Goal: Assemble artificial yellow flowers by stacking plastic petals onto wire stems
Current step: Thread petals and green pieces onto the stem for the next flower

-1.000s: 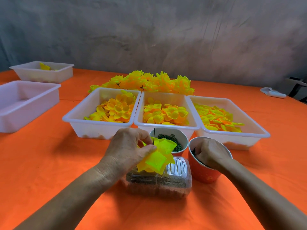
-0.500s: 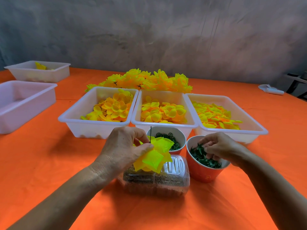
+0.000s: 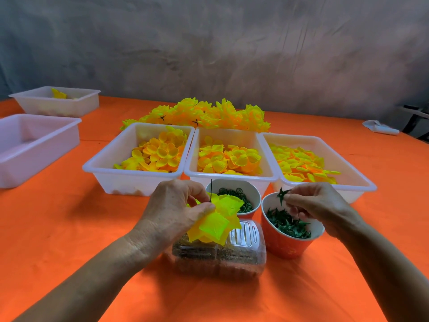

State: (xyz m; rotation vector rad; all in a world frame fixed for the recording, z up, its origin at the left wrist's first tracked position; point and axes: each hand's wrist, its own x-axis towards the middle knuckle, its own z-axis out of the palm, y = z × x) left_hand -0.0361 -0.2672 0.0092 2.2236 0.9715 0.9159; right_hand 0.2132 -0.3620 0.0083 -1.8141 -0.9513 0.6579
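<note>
Right hand (image 3: 318, 205) has been lifted out of the orange cup (image 3: 287, 242), grip pinched on one green calyx (image 3: 282, 194) at centre right; capping is judged next. Left hand (image 3: 176, 210) is clamped on the petal stack (image 3: 218, 221) and wire stem (image 3: 211, 189) (frame centre). Counted on the counter (image 3: 69, 228): five white trays (image 3: 139, 180), two cups, one clear box (image 3: 220, 259).

Both hands (image 3: 176, 210) (image 3: 318, 205) pinched, raised

Three petal trays (image 3: 139, 180) side by side; finished flowers (image 3: 204, 115) behind, two cups (image 3: 287, 242) in front.
</note>
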